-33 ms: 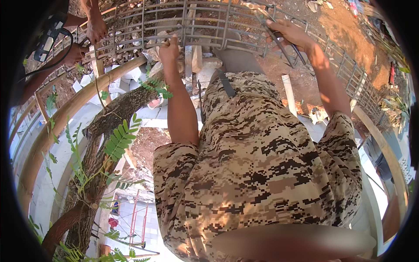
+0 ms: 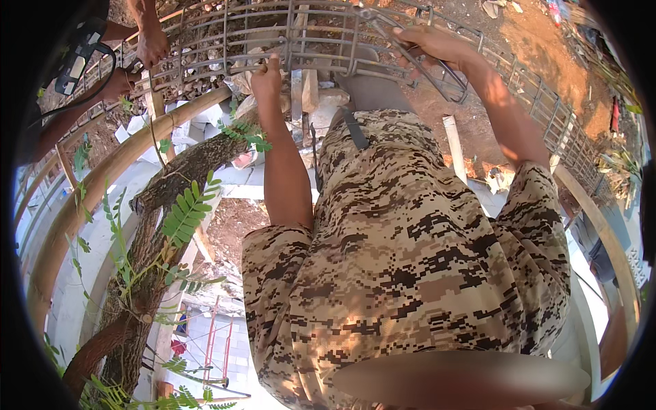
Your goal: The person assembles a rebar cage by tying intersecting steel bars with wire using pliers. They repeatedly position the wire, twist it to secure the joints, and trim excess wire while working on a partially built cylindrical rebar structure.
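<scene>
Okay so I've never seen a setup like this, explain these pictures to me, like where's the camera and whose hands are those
There's no robot: these are a person's bare hands, seen from a wide fisheye camera on their head, looking down past a tan-and-brown camouflage shirt. The lens bends straight edges. The right hand holds a long, two-handled grey metal tool. The left hand is at a grey cage of crossed metal bars; whether it grips one, I can't tell. Around lie pale stones and orange-brown soil. At upper left are another person's hands.

Tree trunk (image 2: 141,251) left — rebar cage (image 2: 288,42) ahead, seemingly above stones (image 2: 330,101).
</scene>
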Motion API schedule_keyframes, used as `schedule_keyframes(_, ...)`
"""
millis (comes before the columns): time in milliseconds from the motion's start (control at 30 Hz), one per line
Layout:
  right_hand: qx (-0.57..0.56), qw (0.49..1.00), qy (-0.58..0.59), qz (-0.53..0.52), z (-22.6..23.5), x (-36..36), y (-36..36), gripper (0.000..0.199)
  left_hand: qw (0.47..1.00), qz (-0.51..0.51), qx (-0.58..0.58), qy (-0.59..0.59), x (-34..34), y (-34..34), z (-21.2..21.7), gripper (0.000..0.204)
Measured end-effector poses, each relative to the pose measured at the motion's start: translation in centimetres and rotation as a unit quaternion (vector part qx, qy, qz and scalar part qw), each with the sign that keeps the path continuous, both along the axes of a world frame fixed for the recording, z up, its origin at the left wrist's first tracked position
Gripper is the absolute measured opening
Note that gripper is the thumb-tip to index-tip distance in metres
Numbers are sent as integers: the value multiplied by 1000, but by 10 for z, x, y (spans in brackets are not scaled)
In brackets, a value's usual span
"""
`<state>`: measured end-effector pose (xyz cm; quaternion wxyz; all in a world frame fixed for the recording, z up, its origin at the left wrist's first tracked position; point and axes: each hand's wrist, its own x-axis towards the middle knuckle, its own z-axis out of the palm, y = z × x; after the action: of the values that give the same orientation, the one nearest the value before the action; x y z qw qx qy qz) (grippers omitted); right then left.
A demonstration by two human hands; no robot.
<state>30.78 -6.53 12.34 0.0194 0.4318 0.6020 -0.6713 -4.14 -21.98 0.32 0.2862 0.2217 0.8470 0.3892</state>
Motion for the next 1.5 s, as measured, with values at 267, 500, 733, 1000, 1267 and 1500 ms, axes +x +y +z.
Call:
schedule_keyframes(267,-55,978,-66,191,-22,-154,2,17,978,67,116,-163,18,-11,9,30)
schedule_keyframes(500,-39,975,-23,219,-5,-158,39,16,986,22,76,-149,26,11,26,31)
schedule_keyframes(733,-54,966,-21,253,-9,-169,46,21,975,26,88,-200,42,14,32,27)
schedule_keyframes(1000,-90,950,-64,291,-13,-186,57,30,977,19,76,-200,47,12,38,26)
schedule_keyframes(1267,86,996,29,-6,-68,-154,-89,54,970,2,87,-227,33,-5,35,29)
schedule_keyframes(1500,139,985,39,-94,-72,-173,-121,58,929,30,91,-358,22,-9,27,53)
